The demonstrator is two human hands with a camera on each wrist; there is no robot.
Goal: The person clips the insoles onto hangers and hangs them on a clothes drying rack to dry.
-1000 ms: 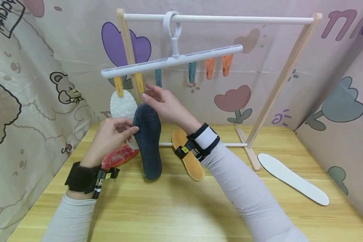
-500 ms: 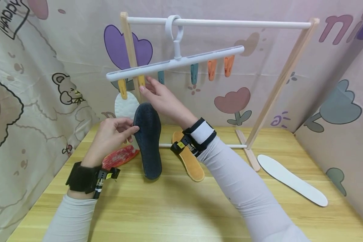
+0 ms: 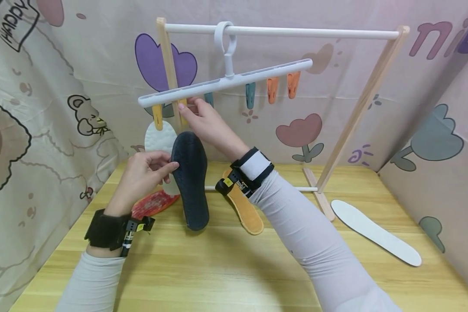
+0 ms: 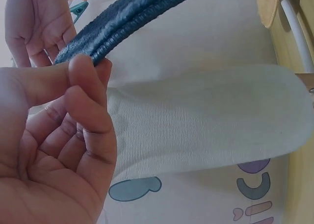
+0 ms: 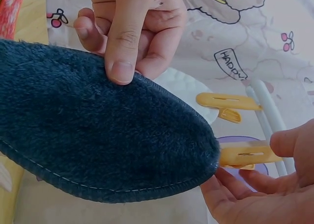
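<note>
My left hand (image 3: 146,175) pinches the edge of a dark blue fuzzy insole (image 3: 191,182) between thumb and fingers, and the insole hangs upright. In the right wrist view its rounded end (image 5: 196,150) overlaps the lower tip of a yellow clothespin (image 5: 250,154); whether the clothespin grips it cannot be told. My right hand (image 3: 210,125) has its thumb and fingers around that clothespin, under the white hanger (image 3: 226,81). Beside it a second yellow clothespin (image 3: 157,117) holds a white insole (image 3: 160,138), partly hidden behind the blue one.
The hanger hooks over the white bar of a wooden rack (image 3: 368,99), tilted left end down. Teal (image 3: 250,95) and orange clothespins (image 3: 272,90) hang along it. A red insole (image 3: 154,203), an orange insole (image 3: 247,212) and another white insole (image 3: 376,232) lie on the table (image 3: 218,268).
My right hand has moved up and slightly left from the insole's top onto the yellow clothespin. The left hand keeps the blue insole in nearly the same place.
</note>
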